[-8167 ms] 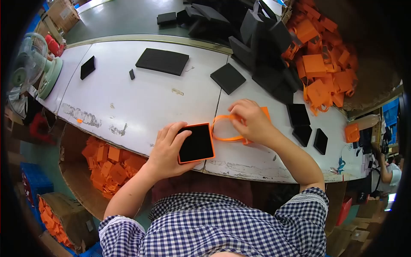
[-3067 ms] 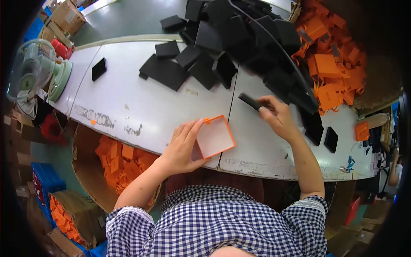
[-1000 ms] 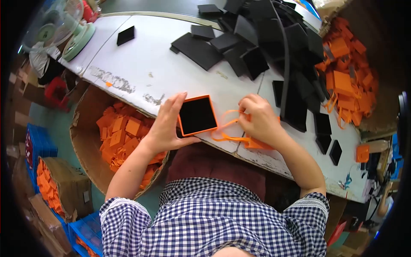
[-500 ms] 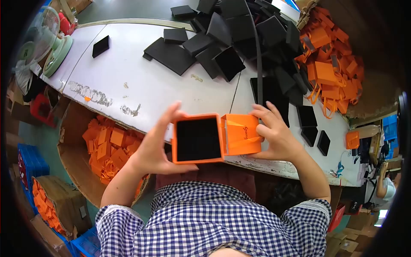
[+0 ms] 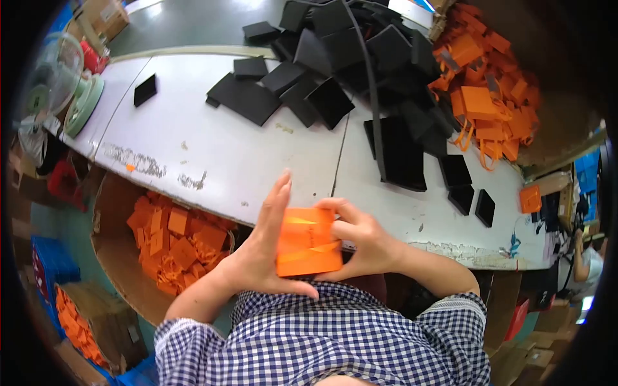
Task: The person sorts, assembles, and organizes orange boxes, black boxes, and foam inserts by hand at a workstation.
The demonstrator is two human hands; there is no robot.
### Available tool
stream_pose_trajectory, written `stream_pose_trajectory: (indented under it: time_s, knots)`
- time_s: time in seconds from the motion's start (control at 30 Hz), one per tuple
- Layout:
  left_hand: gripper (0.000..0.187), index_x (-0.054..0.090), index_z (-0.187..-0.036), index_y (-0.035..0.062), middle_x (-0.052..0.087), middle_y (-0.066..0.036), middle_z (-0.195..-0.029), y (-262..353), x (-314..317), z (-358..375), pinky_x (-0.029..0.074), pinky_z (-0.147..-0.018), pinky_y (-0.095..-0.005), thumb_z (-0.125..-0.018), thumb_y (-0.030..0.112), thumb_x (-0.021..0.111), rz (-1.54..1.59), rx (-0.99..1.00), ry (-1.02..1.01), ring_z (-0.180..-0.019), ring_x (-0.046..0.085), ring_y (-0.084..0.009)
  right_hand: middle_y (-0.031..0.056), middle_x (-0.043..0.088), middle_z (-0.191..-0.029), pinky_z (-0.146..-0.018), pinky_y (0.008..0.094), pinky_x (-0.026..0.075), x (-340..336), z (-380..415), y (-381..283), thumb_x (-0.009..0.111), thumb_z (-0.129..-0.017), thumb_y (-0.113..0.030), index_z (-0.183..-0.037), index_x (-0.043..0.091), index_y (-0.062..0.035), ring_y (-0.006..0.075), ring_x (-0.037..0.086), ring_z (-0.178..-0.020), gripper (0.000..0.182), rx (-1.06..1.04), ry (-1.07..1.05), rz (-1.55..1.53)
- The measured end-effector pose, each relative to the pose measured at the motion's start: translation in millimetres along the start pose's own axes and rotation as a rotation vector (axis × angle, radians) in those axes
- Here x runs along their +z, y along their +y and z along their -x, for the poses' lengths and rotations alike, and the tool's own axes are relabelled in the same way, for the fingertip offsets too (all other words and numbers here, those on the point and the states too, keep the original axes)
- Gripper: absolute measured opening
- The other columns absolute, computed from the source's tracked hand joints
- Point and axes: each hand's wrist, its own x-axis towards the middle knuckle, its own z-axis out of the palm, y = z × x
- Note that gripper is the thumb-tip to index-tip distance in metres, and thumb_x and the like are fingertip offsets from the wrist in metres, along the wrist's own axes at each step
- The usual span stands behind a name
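A small orange box with an orange ribbon across its top is between my hands, just off the table's front edge. My left hand cups its left side, fingers stretched upward and thumb beneath the lower edge. From the right, my right hand grips the box with bent fingers at the upper corner and the thumb low. Motion smears the lettering on top. The black interior of the box is hidden.
Black foam pads lie heaped at the back of the white table. Behind them to the right is a pile of orange boxes and ribbons. A carton with orange pieces stands at lower left. A fan sits at far left.
The black-lined orange tray and the ribboned orange piece were side by side. Now my hands are closer together and only the ribboned top shows. My right hand moved left and down.
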Motion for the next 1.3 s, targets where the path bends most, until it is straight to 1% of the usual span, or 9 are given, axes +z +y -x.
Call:
stream_pose_trajectory:
  time_s: [0.17, 0.27, 0.4, 0.5, 0.7, 0.83, 0.97, 1.1, 1.3]
  knots:
    - [0.125, 0.026, -0.153, -0.0032, 0.037, -0.029, -0.149, 46, -78, 49, 0.03, -0.115, -0.0498, -0.06, 0.045, 0.094, -0.336, -0.597, -0.118, -0.138, 0.037, -0.0451, 0.0201, 0.049, -0.138, -0.106, 0.0475, 0.043, -15, -16, -13, 0.093, -0.064, -0.043, -0.135, 0.046, -0.006, 0.0402, 0.047, -0.13, 0.093, -0.07, 0.037, 0.114]
    - [0.129, 0.03, -0.152, -0.0062, 0.031, -0.029, -0.155, 92, -123, 59, 0.028, -0.115, -0.0533, -0.057, 0.058, 0.089, -0.957, -0.551, -0.169, -0.142, 0.033, -0.0435, 0.0171, 0.054, -0.12, -0.089, 0.0461, 0.044, -66, -11, 23, 0.089, -0.064, -0.047, -0.129, 0.048, -0.003, 0.0334, 0.052, -0.109, 0.088, 0.06, 0.415, 0.756]
    - [0.107, 0.037, -0.148, -0.0053, 0.052, -0.027, -0.14, 73, -96, 25, 0.041, -0.107, -0.0451, -0.069, 0.046, 0.088, -0.522, -0.503, -0.182, -0.13, 0.05, -0.0405, 0.0141, 0.058, -0.108, -0.081, 0.0421, 0.047, -71, 5, 65, 0.083, -0.072, -0.025, -0.106, 0.058, -0.0013, 0.031, 0.056, -0.1, 0.048, 0.472, 0.137, 1.014]
    - [0.093, 0.038, -0.148, -0.0052, 0.055, -0.027, -0.137, 47, -73, -19, 0.04, -0.109, -0.0452, -0.079, 0.038, 0.083, -0.463, -0.314, -0.351, -0.128, 0.052, -0.0415, 0.0068, 0.054, -0.086, -0.068, 0.039, 0.047, -104, 21, 70, 0.073, -0.075, -0.012, -0.088, 0.057, -0.0058, 0.025, 0.059, -0.089, 0.021, 0.224, 0.467, 1.008]
    - [0.106, 0.025, -0.155, -0.0001, 0.045, -0.025, -0.149, -4, 12, -150, 0.034, -0.114, -0.0431, -0.077, 0.04, 0.085, -0.138, -0.002, -0.185, -0.14, 0.042, -0.0373, 0.0058, 0.065, -0.074, -0.055, 0.0226, 0.049, -171, 2, 20, 0.049, -0.107, -0.027, -0.102, 0.058, -0.0046, 0.0098, 0.062, -0.061, 0.025, 0.234, 0.934, -0.255]
    - [0.115, 0.025, -0.156, 0.004, 0.05, -0.02, -0.144, -18, 49, -213, 0.038, -0.111, -0.0404, -0.07, 0.041, 0.091, 0.198, 0.052, -0.219, -0.136, 0.047, -0.0303, 0.0051, 0.063, -0.07, -0.053, 0.0226, 0.049, -170, -21, 25, 0.051, -0.106, -0.035, -0.101, 0.057, -0.0053, 0.0105, 0.06, -0.055, 0.03, 0.261, 0.936, -0.317]
    - [0.049, 0.057, -0.13, 0.0022, 0.071, -0.008, -0.099, -14, 79, -211, 0.052, -0.081, -0.0242, -0.087, 0.014, 0.078, 0.345, -0.123, 0.025, -0.089, 0.064, -0.0098, 0.0022, 0.061, -0.073, -0.061, 0.0211, 0.047, -163, -30, 29, 0.056, -0.105, -0.026, -0.101, 0.059, -0.0052, 0.0077, 0.058, -0.066, 0.022, 0.235, 0.926, -0.387]
    - [0.027, 0.064, -0.118, -0.0005, 0.069, -0.002, -0.101, -28, 59, -209, 0.051, -0.083, -0.0229, -0.095, 0.012, 0.07, 0.547, -0.179, 0.168, -0.092, 0.063, -0.0074, -0.0018, 0.058, -0.074, -0.061, 0.0197, 0.043, -158, -11, 31, 0.065, -0.099, -0.018, -0.102, 0.065, -0.0045, 0.0054, 0.055, -0.067, 0.014, 0.169, 0.674, 0.052]
    - [0.027, 0.064, -0.118, -0.0001, 0.069, -0.001, -0.101, -39, 38, -206, 0.05, -0.085, -0.0223, -0.095, 0.012, 0.071, 0.75, -0.263, 0.204, -0.093, 0.063, -0.007, -0.0018, 0.056, -0.074, -0.057, 0.0195, 0.04, -156, -18, 20, 0.067, -0.097, -0.024, -0.098, 0.062, -0.0032, 0.0033, 0.051, -0.064, 0.021, 0.42, 0.73, -0.341]
